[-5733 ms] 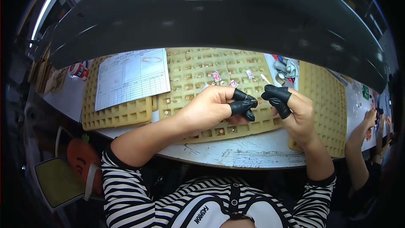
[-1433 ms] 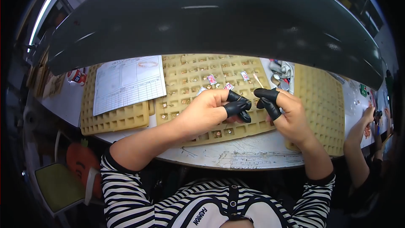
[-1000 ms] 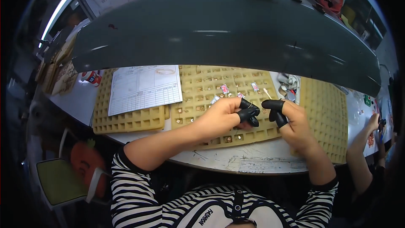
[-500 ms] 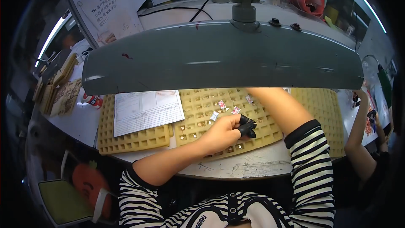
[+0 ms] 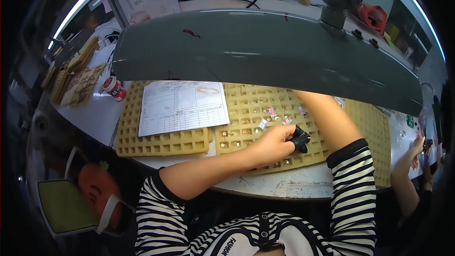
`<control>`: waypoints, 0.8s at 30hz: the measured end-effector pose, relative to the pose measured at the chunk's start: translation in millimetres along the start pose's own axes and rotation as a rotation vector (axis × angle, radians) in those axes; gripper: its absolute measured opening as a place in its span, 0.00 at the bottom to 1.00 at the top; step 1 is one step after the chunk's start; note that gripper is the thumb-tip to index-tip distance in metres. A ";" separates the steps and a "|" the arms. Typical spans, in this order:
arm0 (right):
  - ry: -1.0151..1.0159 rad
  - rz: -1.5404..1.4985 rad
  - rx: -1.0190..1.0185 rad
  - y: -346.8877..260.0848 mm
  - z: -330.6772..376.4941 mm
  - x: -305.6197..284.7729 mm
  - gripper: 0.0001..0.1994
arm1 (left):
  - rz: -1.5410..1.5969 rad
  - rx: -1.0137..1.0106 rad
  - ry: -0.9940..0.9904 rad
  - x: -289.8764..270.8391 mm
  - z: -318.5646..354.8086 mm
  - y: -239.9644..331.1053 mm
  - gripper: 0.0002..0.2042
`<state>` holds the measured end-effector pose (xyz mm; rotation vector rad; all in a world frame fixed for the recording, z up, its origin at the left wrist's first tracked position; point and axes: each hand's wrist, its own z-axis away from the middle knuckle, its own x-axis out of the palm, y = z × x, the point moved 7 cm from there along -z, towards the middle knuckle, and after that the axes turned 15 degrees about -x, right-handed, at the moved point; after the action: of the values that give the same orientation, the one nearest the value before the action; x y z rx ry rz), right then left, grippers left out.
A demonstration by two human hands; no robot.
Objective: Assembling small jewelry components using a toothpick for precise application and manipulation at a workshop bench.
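Observation:
My left hand [image 5: 279, 143] is closed in a pinch above the middle yellow compartment tray [image 5: 318, 153]. Black finger covers sit on its thumb and finger. A tiny light speck shows at the fingertips, too small to name. Under and around the hand, several of the tray's square pockets hold small gold-coloured pieces. Small red-and-white packets [image 5: 286, 120] and a bluish-white packet [image 5: 263, 123] lie on the tray just beyond my knuckles. My right forearm [image 5: 329, 116] reaches forward over the tray's right side; the right hand itself is hidden behind the grey lamp hood [image 5: 265, 47].
A printed form [image 5: 185, 109] lies on the stacked left tray [image 5: 163, 148]. Another tray [image 5: 374, 137] sits at the right. A red-and-white tub [image 5: 114, 88] stands at the left. At far right is another person's arm [image 5: 405, 178]. A green-seated chair [image 5: 66, 206] is lower left.
The view has shifted, so the lamp, trays and form appear displaced. My left hand keeps its pinch over the same part of the tray; the right hand stays hidden behind the lamp.

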<state>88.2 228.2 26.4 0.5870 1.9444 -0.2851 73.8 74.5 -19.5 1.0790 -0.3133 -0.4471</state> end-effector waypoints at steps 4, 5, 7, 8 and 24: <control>0.015 0.045 0.032 11.5 18.5 -11.2 0.07 | 0.068 0.052 -0.083 2.6 -8.2 0.5 0.08; -0.230 -0.388 0.133 1.5 26.4 -3.6 0.08 | 0.004 0.045 -0.055 0.1 1.4 8.2 0.08; -0.477 -1.118 0.291 -28.2 58.7 1.1 0.12 | -0.038 0.055 -0.040 -6.3 9.1 15.5 0.07; -0.463 -1.421 0.341 -40.7 74.1 -6.6 0.14 | 0.046 0.062 -0.049 -5.8 10.4 17.6 0.08; -0.133 -1.349 0.506 -3.0 189.8 -95.9 0.05 | -0.264 0.018 0.004 -7.2 16.7 37.2 0.06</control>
<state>268.0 114.7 30.1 -0.5397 1.8492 -1.6174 67.2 79.9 21.0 1.1435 -0.1717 -0.6782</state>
